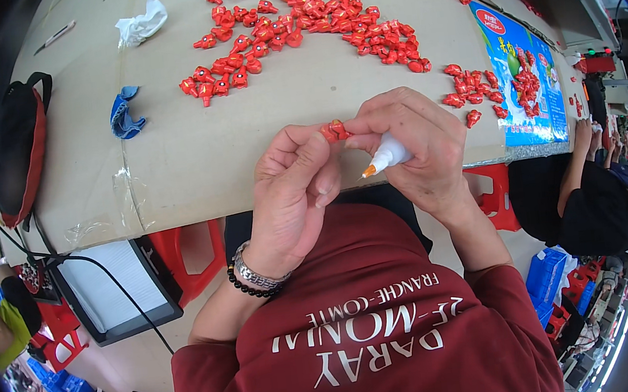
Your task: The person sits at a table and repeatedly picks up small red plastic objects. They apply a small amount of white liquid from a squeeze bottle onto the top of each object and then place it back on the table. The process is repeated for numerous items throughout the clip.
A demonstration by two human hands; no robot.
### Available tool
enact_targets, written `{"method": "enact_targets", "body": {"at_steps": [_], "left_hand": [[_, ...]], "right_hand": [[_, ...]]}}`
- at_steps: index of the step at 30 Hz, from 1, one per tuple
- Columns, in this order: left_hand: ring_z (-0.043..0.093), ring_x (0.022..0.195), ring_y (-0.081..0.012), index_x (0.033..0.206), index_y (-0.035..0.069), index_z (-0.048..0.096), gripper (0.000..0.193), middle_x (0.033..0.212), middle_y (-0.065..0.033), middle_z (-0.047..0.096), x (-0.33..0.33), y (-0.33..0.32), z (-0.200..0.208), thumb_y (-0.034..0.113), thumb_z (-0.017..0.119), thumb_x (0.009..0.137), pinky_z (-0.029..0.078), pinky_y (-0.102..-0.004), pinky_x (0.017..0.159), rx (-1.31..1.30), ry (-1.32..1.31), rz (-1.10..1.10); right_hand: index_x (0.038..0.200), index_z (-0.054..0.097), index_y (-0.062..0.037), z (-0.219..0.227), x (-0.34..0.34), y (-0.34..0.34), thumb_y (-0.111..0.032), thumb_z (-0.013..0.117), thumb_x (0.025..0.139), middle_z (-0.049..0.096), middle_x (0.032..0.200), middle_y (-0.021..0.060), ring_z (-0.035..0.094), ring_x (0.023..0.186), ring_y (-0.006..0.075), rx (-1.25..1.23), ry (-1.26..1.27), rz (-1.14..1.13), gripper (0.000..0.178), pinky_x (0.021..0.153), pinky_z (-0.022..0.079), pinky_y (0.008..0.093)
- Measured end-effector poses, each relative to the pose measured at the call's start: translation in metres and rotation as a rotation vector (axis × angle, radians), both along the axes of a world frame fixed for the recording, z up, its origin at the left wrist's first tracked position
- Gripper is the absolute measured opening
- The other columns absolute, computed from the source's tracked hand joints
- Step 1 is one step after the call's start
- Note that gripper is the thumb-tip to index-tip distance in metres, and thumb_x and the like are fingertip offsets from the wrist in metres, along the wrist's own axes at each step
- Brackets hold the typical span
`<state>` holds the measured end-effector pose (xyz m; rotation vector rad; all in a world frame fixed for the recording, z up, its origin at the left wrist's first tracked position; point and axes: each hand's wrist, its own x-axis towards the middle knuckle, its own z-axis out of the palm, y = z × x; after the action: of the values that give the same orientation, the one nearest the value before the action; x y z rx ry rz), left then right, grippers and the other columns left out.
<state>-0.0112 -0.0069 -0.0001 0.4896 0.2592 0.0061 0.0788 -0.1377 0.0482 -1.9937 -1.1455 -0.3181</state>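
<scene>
Between the fingertips of both my hands, just over the table's near edge, is a small red figurine (pixel 335 131). My left hand (pixel 294 187) pinches it from the left, thumb against the forefinger. The thumb and forefinger of my right hand (pixel 420 137) meet its right side. Tucked in that same right hand is a white paint marker (pixel 389 153), its orange tip pointing down to the left, apart from the figurine. A loose spread of many similar red figurines (pixel 302 19) covers the far middle of the table, and a smaller group (pixel 472 89) lies to the right.
The table (pixel 194 163) is covered in tan board. On it are a crumpled tissue (pixel 142 20), a pen (pixel 54 36), a blue cloth scrap (pixel 124 114) and a black-and-red bag (pixel 20 148). Rightward lies a blue printed sheet (pixel 506 42); beyond it sits a person in black (pixel 601 202).
</scene>
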Motion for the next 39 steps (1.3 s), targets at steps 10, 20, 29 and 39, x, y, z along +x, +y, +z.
{"method": "enact_targets", "body": {"at_steps": [10, 20, 29, 39], "left_hand": [[0.037, 0.048, -0.0017, 0.093, 0.003, 0.057, 0.009, 0.066, 0.0015, 0.054, 0.000, -0.007, -0.001, 0.012, 0.058, 0.092, 0.025, -0.0184, 0.041, 0.246, -0.008, 0.117], [0.042, 0.044, -0.0021, 0.087, 0.001, 0.058, 0.005, 0.059, -0.0001, 0.054, 0.000, -0.005, -0.009, 0.006, 0.058, 0.090, 0.028, -0.0178, 0.037, 0.383, 0.001, 0.140], [0.043, 0.044, -0.0023, 0.085, 0.001, 0.058, 0.005, 0.059, -0.0007, 0.055, 0.000, -0.006, -0.011, 0.003, 0.057, 0.089, 0.029, -0.0177, 0.036, 0.415, -0.013, 0.151], [0.042, 0.044, -0.0017, 0.085, 0.001, 0.057, 0.006, 0.059, 0.0001, 0.054, 0.000, -0.007, -0.011, 0.005, 0.057, 0.089, 0.030, -0.0171, 0.037, 0.445, 0.000, 0.154]], "right_hand": [[0.076, 0.059, -0.0027, 0.002, -0.005, -0.004, 0.000, 0.072, 0.061, 0.055, 0.067, 0.0085, 0.056, 0.060, 0.0251, -0.062, 0.031, 0.004, 0.020, 0.051, 0.045, 0.0346], [0.075, 0.058, -0.0011, -0.009, -0.001, -0.005, 0.002, 0.071, 0.060, 0.055, 0.068, 0.0093, 0.056, 0.060, 0.0254, -0.056, 0.134, 0.099, 0.021, 0.051, 0.045, 0.0346], [0.078, 0.061, -0.0003, -0.012, -0.002, -0.007, 0.002, 0.075, 0.061, 0.059, 0.072, 0.0107, 0.060, 0.064, 0.0234, -0.076, 0.154, 0.112, 0.022, 0.054, 0.046, 0.0310], [0.079, 0.061, -0.0006, -0.016, 0.000, -0.008, 0.003, 0.074, 0.061, 0.058, 0.071, 0.0107, 0.059, 0.063, 0.0231, -0.054, 0.180, 0.128, 0.022, 0.053, 0.045, 0.0310]]}}
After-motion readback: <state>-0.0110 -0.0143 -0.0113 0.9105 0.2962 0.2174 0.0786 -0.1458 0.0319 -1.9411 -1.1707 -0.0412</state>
